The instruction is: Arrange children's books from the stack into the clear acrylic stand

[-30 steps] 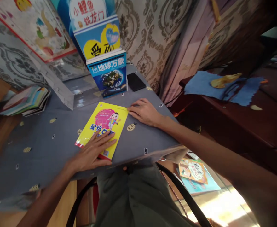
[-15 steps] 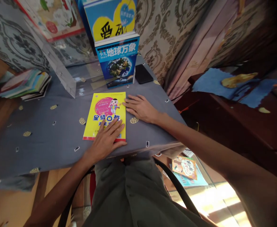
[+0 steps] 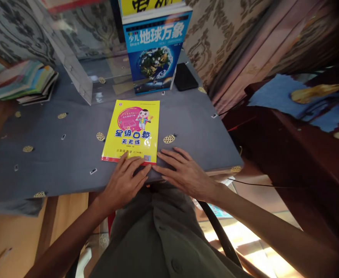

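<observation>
A yellow workbook [image 3: 134, 131] with a red bottom strip and a cartoon figure lies closed and flat near the front edge of the cloth-covered table [image 3: 76, 154]. My left hand [image 3: 125, 179] is open, its fingertips resting on the workbook's bottom edge. Beside the lower right corner of the book, my right hand [image 3: 185, 173] lies open on the tablecloth, fingers stretched out. Its fingertips come close to the corner; whether they touch it I cannot tell. Neither hand grips anything.
Behind the workbook a blue book with a globe [image 3: 156, 58] stands upright. A black phone-like slab [image 3: 186, 77] lies at its right. A clear stand [image 3: 76, 73] and a stack of books [image 3: 24, 83] are to the left. Blue cloth [image 3: 287, 96] covers part of dark furniture at right.
My left hand has slid down from the workbook's cover to its bottom edge. My right hand has moved down from the book's upper right side to near its lower corner. The view has tilted downward.
</observation>
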Available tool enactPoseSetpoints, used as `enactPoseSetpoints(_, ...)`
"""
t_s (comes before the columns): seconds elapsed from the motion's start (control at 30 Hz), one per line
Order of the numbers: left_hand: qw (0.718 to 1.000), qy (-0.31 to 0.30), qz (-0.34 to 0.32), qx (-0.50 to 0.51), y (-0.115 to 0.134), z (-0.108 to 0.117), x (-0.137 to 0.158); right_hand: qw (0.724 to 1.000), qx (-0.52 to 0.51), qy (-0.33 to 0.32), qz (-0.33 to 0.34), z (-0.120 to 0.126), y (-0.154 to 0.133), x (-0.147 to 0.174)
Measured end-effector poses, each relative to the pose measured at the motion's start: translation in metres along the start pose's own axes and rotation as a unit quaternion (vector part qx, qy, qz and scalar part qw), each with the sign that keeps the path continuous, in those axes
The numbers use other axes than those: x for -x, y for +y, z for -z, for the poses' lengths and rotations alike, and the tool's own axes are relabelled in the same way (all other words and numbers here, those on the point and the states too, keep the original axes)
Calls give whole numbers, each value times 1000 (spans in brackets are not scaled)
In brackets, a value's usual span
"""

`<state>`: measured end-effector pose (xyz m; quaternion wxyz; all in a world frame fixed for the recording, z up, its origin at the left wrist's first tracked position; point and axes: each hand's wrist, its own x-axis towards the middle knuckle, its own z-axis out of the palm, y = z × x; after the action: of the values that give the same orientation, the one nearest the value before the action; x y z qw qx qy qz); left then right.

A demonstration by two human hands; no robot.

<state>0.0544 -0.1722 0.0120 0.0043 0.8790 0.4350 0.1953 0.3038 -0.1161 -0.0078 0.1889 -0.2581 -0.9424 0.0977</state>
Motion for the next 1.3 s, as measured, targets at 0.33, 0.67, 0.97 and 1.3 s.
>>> enactPoseSetpoints(0.33,1000,-19,11,-17,-1,-4,8,1000,-16,-14,-20,2,0,-1)
enactPoseSetpoints(0.67,994,69,77,-35,-50,26,62,1000,-18,13,-11,-1,1,-2)
enactPoseSetpoints(0.97,963,58,258,54,-87,23,7,994,-16,38,-97,-3,12,-42)
enactPoseSetpoints(1.3,732,15,431,528,-142,16,-50,985,-22,103,-134,-21,26,-64)
